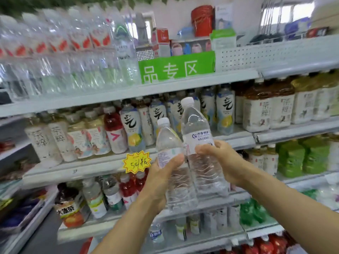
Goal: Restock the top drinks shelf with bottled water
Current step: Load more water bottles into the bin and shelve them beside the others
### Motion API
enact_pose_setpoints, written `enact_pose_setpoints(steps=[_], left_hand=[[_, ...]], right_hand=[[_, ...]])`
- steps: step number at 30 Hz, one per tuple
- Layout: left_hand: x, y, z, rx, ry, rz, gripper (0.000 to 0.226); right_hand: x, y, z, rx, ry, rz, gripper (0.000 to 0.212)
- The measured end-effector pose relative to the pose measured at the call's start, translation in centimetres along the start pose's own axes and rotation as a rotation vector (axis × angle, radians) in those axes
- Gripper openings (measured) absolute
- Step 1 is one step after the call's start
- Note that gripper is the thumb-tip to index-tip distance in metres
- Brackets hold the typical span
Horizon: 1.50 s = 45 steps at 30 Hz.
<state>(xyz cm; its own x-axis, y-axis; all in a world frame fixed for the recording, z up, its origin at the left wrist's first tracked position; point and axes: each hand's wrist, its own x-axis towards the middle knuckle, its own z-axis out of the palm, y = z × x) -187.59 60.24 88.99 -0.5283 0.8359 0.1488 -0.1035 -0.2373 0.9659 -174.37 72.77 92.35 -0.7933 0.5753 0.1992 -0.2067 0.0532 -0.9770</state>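
My left hand [161,178] grips a clear water bottle [170,143] with a white cap, held upright. My right hand [218,158] grips a second, slightly higher water bottle [198,129] with a white and blue label. The two bottles touch side by side in front of the middle shelves. The top drinks shelf [128,92] runs above them. Its left part holds several rows of clear water bottles [64,57], blurred by motion.
A green sign with white characters [176,70] stands on the top shelf right of the water. Tea and flavoured drink bottles [128,129] fill the shelves below. A yellow starburst price tag [136,162] hangs on a shelf edge beside my left hand.
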Motion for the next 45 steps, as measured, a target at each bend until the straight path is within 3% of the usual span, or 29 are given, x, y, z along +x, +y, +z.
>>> enact_pose_setpoints(steps=[2,6,9,11,16,19,22,25,28,30,34,38,42,45], left_hand=[[0.5,3.1,-0.6,0.039,0.045,0.055,0.048],[2.1,8.6,-1.4,0.060,0.150,0.138,0.031],[4.1,12.2,-2.3,0.053,0.216,0.207,0.045],[5.8,14.1,-3.1,0.067,0.268,0.243,0.046],[9.9,17.7,-4.7,0.152,0.389,0.264,0.103],[11.8,19.1,-4.8,0.147,0.402,0.281,0.092],[13.9,19.6,-5.1,0.127,0.402,0.293,0.067],[15.6,19.6,-5.1,0.171,0.409,0.305,0.069],[16.8,19.8,-5.3,0.171,0.395,0.327,0.061],[17.1,19.9,-5.3,0.151,0.383,0.335,0.061],[17.3,20.0,-5.4,0.124,0.384,0.339,0.058],[17.6,20.0,-5.6,0.134,0.378,0.344,0.068],[17.8,19.9,-5.8,0.160,0.370,0.351,0.089],[18.1,20.0,-6.1,0.161,0.350,0.348,0.061]], right_hand=[[1.8,-2.7,1.4,0.001,-0.024,-0.072,0.040],[5.8,-7.9,3.6,-0.001,-0.033,-0.193,0.010],[9.3,-11.8,4.7,-0.014,-0.024,-0.262,0.026],[11.6,-14.2,5.3,-0.055,-0.036,-0.318,0.026],[18.1,-18.1,6.1,-0.124,-0.060,-0.421,0.036],[22.1,-18.6,6.4,-0.138,-0.021,-0.446,0.058],[25.5,-17.8,6.3,-0.115,-0.018,-0.430,0.051],[27.8,-16.6,6.1,-0.135,-0.048,-0.382,0.058],[29.0,-16.5,6.1,-0.205,-0.063,-0.371,0.051],[28.9,-16.5,6.1,-0.295,-0.061,-0.354,0.059],[28.6,-15.8,5.5,-0.499,0.066,-0.354,0.073],[29.1,-15.5,5.8,-0.545,0.095,-0.343,0.051],[31.0,-15.5,6.5,-0.546,0.119,-0.288,0.061],[32.3,-15.5,6.7,-0.557,0.112,-0.242,0.064]])
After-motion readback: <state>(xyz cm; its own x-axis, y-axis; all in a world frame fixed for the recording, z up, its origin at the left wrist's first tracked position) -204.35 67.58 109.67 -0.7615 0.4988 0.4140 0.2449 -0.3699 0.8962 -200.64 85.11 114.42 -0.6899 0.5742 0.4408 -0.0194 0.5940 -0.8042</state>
